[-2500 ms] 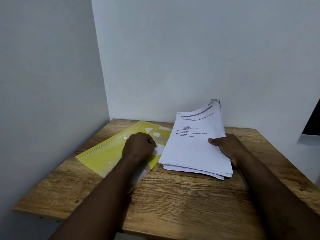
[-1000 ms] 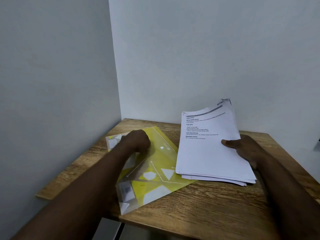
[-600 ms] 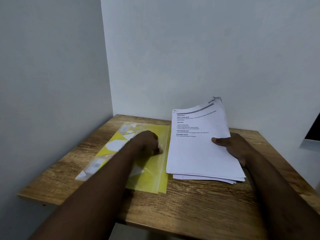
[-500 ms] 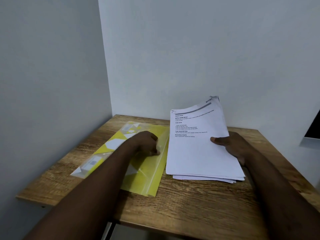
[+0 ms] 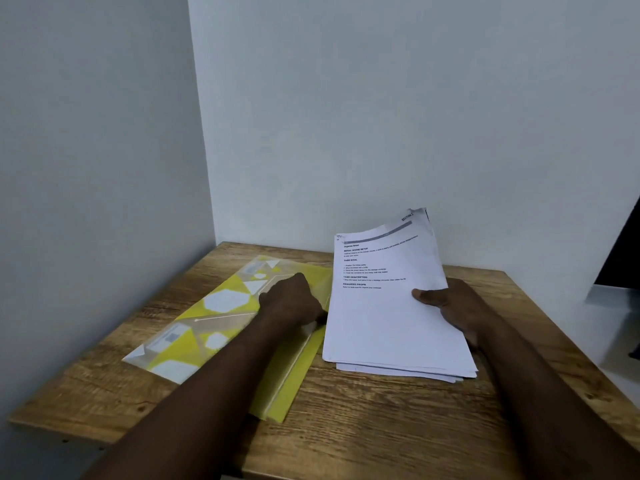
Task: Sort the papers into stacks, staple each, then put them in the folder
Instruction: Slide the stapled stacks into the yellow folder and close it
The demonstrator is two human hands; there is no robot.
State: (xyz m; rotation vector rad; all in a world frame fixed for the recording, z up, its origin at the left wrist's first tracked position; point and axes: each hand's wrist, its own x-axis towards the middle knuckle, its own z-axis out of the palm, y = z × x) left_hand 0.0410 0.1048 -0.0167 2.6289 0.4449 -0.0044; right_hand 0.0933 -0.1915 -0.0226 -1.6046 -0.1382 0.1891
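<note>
A yellow plastic folder with white geometric shapes lies flat on the left half of the wooden table. My left hand sits on the folder near its right edge, fingers curled and pinching that edge. A thick stack of white printed papers is tilted up to the right of the folder, its near end resting on the table. My right hand grips the stack's right side, thumb on the top sheet. The stack's left edge nearly meets my left hand.
The table stands in a corner of two white walls. A dark object and a pale surface show at the far right edge. Bare wood lies near the front edge.
My left hand has turned the folder from a diagonal lie until its long edge runs alongside the papers. My right hand has kept hold of the tilted stack throughout.
</note>
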